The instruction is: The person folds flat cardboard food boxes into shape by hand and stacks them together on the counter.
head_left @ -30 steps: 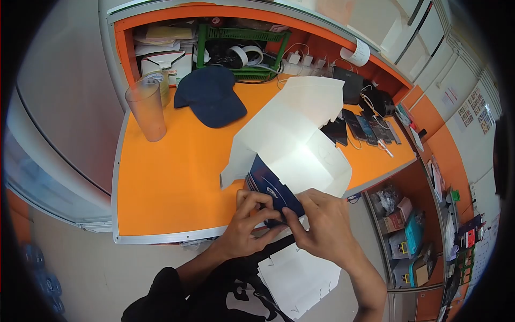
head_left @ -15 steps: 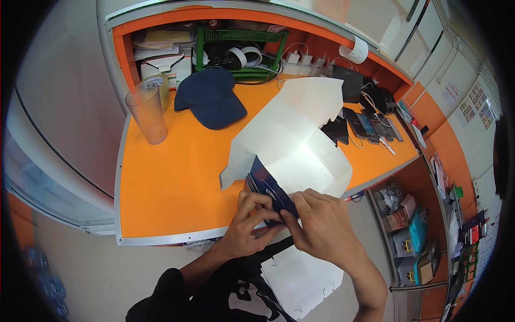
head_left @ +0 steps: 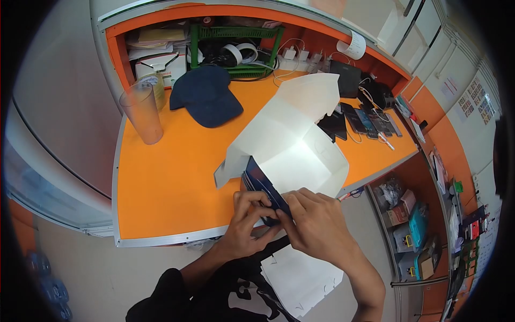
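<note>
A large unfolded sheet of white cardboard (head_left: 292, 129), creased into panels, leans over the front of the orange table. Its near edge is folded up, showing a dark blue printed flap (head_left: 261, 177). My left hand (head_left: 247, 222) grips the lower part of this flap from the left, fingers bent and thumb pressed up. From the right, my right hand (head_left: 319, 222) pinches the same fold, its thumb close to the left fingertips. The fingers cover the flap's lower end. Below the hands, white sheets of paper (head_left: 303, 282) lie on my lap.
On the orange table (head_left: 166, 188) are a clear plastic cup (head_left: 142, 115), a navy cap (head_left: 206, 96) and several phones (head_left: 370, 123) with cables. Behind them a green basket (head_left: 238, 32) holds tape rolls and cords. Shelves with boxes (head_left: 410, 236) stand to the right.
The blue flap has tilted, so less of its printed face shows. Both hands keep their grip, the right one shifted slightly left. The whole view has moved a little.
</note>
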`<state>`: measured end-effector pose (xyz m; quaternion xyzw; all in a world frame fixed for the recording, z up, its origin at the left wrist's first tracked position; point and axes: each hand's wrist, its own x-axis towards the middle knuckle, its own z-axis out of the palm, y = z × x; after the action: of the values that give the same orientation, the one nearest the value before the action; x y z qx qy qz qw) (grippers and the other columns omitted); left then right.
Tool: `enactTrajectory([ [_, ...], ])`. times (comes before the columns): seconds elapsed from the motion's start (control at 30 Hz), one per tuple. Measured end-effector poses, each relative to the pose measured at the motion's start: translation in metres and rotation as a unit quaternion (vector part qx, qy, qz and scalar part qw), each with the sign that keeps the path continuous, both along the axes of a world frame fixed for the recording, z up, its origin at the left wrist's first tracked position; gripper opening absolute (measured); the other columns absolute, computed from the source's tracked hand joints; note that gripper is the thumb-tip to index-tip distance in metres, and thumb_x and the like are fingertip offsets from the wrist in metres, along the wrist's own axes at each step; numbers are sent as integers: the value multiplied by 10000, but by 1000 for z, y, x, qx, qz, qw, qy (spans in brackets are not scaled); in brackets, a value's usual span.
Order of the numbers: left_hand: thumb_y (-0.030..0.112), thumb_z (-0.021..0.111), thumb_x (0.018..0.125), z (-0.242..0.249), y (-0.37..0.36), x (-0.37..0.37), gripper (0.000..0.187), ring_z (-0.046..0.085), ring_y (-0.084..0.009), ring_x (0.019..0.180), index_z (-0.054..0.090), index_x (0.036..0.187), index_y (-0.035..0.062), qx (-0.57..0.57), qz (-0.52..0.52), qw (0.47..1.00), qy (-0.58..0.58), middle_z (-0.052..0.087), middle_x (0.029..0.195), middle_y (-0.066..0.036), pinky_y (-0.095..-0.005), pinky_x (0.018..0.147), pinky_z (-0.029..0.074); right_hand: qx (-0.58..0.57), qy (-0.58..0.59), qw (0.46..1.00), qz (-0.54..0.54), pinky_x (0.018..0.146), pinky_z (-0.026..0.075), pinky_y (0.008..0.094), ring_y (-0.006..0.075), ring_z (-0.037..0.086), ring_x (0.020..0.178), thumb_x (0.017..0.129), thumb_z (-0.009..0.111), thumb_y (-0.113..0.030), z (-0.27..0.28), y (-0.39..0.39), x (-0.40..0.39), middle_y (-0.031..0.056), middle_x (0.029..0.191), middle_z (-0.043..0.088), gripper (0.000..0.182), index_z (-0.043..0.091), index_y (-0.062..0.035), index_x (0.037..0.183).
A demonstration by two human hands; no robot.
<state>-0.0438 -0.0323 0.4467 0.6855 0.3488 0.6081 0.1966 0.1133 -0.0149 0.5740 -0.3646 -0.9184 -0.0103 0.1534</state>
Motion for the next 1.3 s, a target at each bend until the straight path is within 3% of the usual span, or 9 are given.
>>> enactTrajectory([
  [0.27,102,890,709,-14,1,-1,652,438,-316,1189,528,1246,33,31,6,998,-57,445,1283,-164,-408,939,422,-144,-110,983,-3,678,515,433,336,667,811,957,643,-274,34,13,-3,155,857,668,323,595,29,1057],
  [0.37,170,890,735,-8,-6,0,702,414,-352,1223,490,1294,27,15,48,999,16,409,1342,-188,-445,997,379,-109,83,989,-58,702,533,447,379,687,816,983,619,-346,41,27,-28,229,897,700,448,597,66,1158],
  [0.47,275,897,746,-6,-5,6,736,373,-398,1271,487,1304,26,7,108,992,64,372,1392,-210,-507,1050,320,-185,50,977,-95,645,529,460,418,670,691,992,603,-306,35,44,-52,241,708,660,376,639,66,1030],
  [0.5,296,901,742,-7,-5,7,755,363,-406,1286,482,1309,26,14,110,990,83,364,1398,-220,-513,1052,321,-126,64,988,-60,581,523,465,448,637,596,996,584,-249,22,50,-54,241,584,602,348,641,75,881],
  [0.6,339,913,726,-12,-4,8,793,354,-427,1308,474,1309,30,17,120,987,109,352,1400,-247,-529,1050,334,-116,54,990,-54,555,525,461,438,640,590,980,583,-199,2,57,-60,243,588,601,326,617,76,808],
  [1.0,237,929,699,-6,-3,12,752,382,-434,1261,464,1245,13,36,109,988,104,354,1358,-280,-514,1012,373,-129,71,989,-14,584,541,468,421,657,604,929,626,-149,-13,56,-53,252,643,625,261,637,65,780],
  [1.07,202,923,689,-6,-3,11,751,357,-425,1275,457,1247,16,21,134,984,117,349,1355,-269,-503,1019,372,-168,75,981,-54,612,538,456,403,670,642,960,633,-208,5,59,-40,232,678,649,303,656,52,806],
  [1.2,207,878,705,-9,-2,5,849,291,-437,1354,357,1357,51,31,123,986,111,308,1386,-243,-563,1081,305,-13,240,966,-96,627,519,427,374,669,692,970,647,-295,47,91,26,228,745,671,372,671,56,849],
  [1.3,300,858,736,16,-6,6,870,259,-463,1403,343,1399,74,70,144,975,153,269,1448,-275,-601,1126,254,-17,172,968,-181,755,541,472,418,690,775,978,614,-311,43,117,59,262,755,672,368,701,34,885],
])
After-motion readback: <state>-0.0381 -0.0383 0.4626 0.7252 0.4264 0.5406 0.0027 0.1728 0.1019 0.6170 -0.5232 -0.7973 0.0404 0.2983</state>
